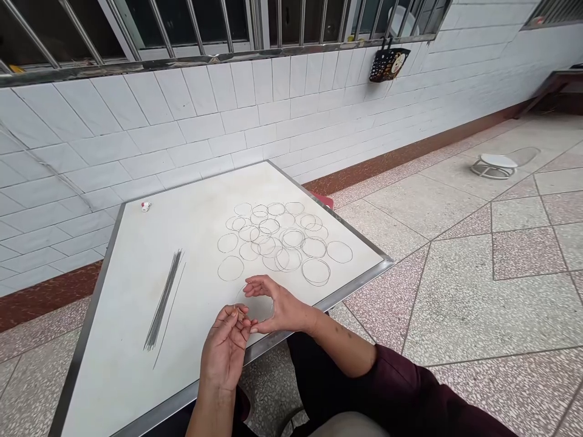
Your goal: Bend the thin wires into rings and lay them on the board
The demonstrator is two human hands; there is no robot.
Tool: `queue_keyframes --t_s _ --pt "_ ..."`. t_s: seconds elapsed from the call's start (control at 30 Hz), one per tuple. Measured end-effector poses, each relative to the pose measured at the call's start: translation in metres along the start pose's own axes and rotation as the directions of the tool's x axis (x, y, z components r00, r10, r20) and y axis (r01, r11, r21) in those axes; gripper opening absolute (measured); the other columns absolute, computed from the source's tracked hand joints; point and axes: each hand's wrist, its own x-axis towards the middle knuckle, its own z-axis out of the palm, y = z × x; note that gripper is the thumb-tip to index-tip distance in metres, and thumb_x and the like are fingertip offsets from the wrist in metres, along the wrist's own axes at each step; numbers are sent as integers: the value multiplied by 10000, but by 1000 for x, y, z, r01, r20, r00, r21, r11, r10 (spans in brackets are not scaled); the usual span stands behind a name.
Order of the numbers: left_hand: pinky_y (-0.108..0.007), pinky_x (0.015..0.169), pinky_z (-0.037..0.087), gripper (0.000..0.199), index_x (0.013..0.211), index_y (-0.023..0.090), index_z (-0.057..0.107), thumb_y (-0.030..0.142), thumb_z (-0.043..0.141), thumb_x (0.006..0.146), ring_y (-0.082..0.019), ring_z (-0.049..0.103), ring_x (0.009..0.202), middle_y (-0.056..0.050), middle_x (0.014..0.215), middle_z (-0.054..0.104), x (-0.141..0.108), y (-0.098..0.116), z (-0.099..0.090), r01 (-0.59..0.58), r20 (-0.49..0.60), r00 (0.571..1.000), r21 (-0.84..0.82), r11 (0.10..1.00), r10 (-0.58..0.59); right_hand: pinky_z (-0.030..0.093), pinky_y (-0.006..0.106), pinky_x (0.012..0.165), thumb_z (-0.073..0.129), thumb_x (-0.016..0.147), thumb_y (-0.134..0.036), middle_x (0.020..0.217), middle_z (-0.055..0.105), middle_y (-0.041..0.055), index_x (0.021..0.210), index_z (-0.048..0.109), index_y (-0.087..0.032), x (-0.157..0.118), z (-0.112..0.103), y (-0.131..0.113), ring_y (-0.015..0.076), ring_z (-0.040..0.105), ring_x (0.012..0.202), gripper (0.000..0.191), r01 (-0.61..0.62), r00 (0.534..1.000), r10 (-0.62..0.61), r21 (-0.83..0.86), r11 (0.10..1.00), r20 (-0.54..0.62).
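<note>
A thin wire ring (266, 320) is between my hands above the table's near edge. My left hand (228, 343) pinches the ring's left side between thumb and fingertips, where its ends are hidden. Curved in a wide C, my right hand (282, 309) supports the ring along its right side, with the thumb low and the fingers at the top. Beyond my hands, several finished-looking wire rings (231, 267) lie overlapping on the white table (195, 400). To the left rests a bundle of straight wires (164, 300), with a single wire (169, 315) beside it.
A small white and red object (146, 207) sits at the table's far left corner. The table's metal edge (355, 283) runs close to my right forearm. Behind is a tiled wall (191, 142) with a hanging black basket (387, 65). A low white stool (494, 165) stands on the floor.
</note>
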Motion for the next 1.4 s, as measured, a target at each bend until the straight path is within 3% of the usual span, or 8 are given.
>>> queue_keyframes --t_s 0.43,0.63,0.7,0.8,0.87,1.0,1.23,1.4 --pt "-249 586 537 221 669 155 645 169 860 622 -98 564 603 -30 838 660 -2 -9 -3 -4 -67 998 4 1000 4 411 457 1092 900 598 -259 1268 540 87 1380 363 -257 -3 3 8 221 548 1198 949 -61 997 61 16 998 41" --pt "-304 726 582 208 678 166 637 160 844 660 -97 606 651 -19 866 677 4 -14 -9 -40 -119 992 15 999 42 431 434 1047 949 501 -349 1277 516 100 1434 326 -257 -4 2 23 217 555 1149 1125 -157 986 147 116 981 84" --pt "-321 754 583 204 692 164 646 183 848 667 -111 624 680 -25 870 682 3 -13 -10 -46 -113 992 36 998 50 461 408 992 909 578 -400 1254 533 93 1429 350 -257 -3 -2 22 202 569 1099 1029 -159 985 146 167 973 89" --pt "-325 772 577 215 712 153 662 231 858 671 -119 633 687 -42 869 691 2 -11 -10 -40 -94 994 73 997 46 490 364 874 681 848 -457 1048 622 52 1258 546 -225 1 -9 19 172 598 947 490 -202 979 204 119 972 -5" --pt "-330 785 573 232 719 146 668 257 865 667 -119 635 683 -50 867 696 2 -10 -11 -30 -85 996 92 995 38 496 325 770 627 885 -436 900 635 14 1164 607 -220 4 -10 18 144 594 774 353 -243 965 249 77 967 -77" --pt "-330 810 561 267 729 140 674 290 879 648 -116 636 676 -49 843 697 4 -11 -14 -22 -81 996 102 995 30 474 287 665 587 897 -395 789 635 -8 1052 656 -213 7 -5 20 120 545 627 248 -299 939 307 69 952 -154" --pt "-334 853 545 288 783 148 703 363 861 673 -128 649 711 -52 862 707 9 -12 -19 -29 -80 996 78 997 35 482 263 650 581 861 -325 781 657 -6 975 676 -218 10 1 26 126 577 659 183 -358 894 364 72 931 -263" --pt "-359 903 533 301 816 144 746 374 861 661 -168 672 813 -74 930 726 8 -12 -21 -28 -58 998 64 998 31 431 218 509 579 847 -316 760 651 -5 940 674 -215 12 1 21 114 546 599 167 -392 874 402 91 915 -273"
